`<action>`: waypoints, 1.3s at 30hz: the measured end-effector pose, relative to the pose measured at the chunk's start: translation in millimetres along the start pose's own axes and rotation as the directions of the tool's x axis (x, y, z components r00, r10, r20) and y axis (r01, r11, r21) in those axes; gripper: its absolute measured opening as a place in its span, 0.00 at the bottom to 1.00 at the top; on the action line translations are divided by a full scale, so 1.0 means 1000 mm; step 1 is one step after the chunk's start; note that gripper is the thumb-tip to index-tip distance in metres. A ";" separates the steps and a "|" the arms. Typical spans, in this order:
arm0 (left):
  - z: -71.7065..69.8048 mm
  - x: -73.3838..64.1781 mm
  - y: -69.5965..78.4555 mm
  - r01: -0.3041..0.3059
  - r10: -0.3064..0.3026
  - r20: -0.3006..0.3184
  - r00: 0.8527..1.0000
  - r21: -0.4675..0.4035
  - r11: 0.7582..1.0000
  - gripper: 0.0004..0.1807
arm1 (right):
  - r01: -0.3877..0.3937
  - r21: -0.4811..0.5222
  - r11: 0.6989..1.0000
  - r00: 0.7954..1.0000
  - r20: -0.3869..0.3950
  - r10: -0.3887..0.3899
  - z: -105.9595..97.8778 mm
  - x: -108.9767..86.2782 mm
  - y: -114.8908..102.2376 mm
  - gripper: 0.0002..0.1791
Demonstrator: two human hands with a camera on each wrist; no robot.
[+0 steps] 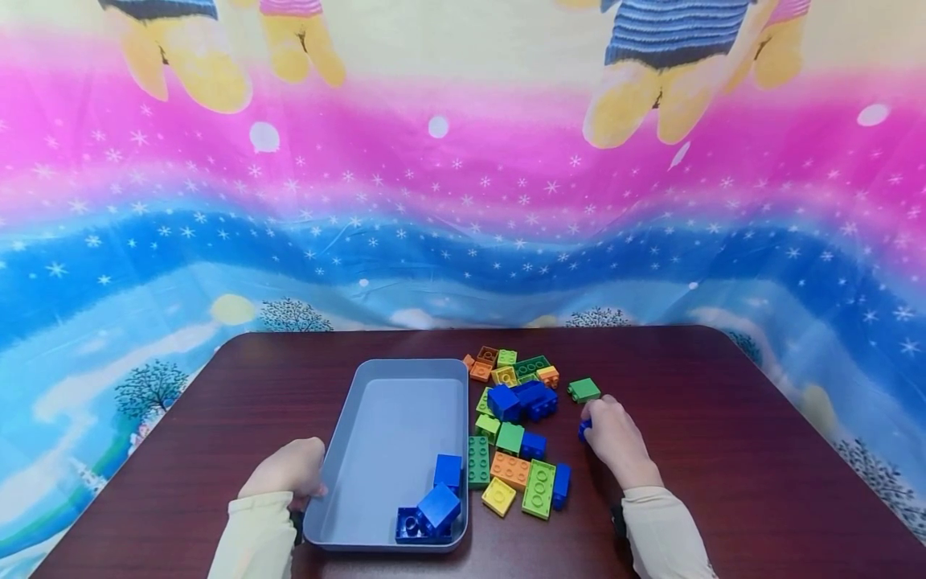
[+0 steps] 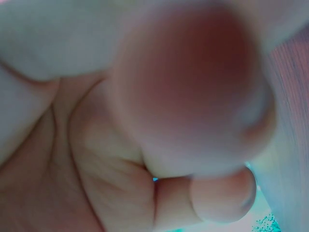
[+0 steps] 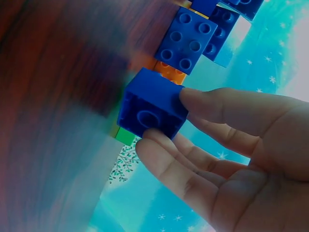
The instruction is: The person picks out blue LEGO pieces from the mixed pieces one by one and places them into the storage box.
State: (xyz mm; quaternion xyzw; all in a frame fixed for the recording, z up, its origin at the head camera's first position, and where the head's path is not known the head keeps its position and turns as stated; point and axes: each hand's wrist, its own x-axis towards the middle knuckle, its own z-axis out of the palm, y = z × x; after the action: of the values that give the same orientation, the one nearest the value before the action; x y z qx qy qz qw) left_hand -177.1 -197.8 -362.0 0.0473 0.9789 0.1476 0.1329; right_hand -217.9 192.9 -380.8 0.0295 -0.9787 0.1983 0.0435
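Note:
My right hand [image 1: 616, 438] pinches a small blue building block [image 1: 584, 431] between thumb and fingertips, to the right of the block pile. In the right wrist view the hollow underside of this blue block [image 3: 147, 116] shows, with the thumb on one side and fingers below. My left hand [image 1: 288, 468] holds the grey tray [image 1: 394, 426] by its left rim. Curled, blurred left fingers [image 2: 188, 96] fill most of the left wrist view and hide their contact with the tray. Several blue blocks [image 1: 440, 505] lie in the tray's near right corner.
Right of the tray lies a loose pile of orange, yellow, green and blue blocks [image 1: 510, 438]. A green block [image 1: 583, 391] sits apart, just beyond my right hand. Behind the dark wooden table [image 1: 723, 434] hangs a patterned cloth [image 1: 463, 209].

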 end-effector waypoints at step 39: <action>0.001 0.001 0.000 0.013 -0.013 0.011 1.000 0.015 1.000 0.10 | 0.625 0.075 0.777 0.762 -0.278 -0.585 0.039 -0.053 -0.119 0.08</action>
State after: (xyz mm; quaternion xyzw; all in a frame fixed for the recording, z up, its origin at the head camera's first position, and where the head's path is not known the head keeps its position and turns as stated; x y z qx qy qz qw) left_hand -177.9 -197.8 -363.0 0.0426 0.9795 0.1393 0.1390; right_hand -159.6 70.6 -375.9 0.3239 -0.8840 0.2549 0.2204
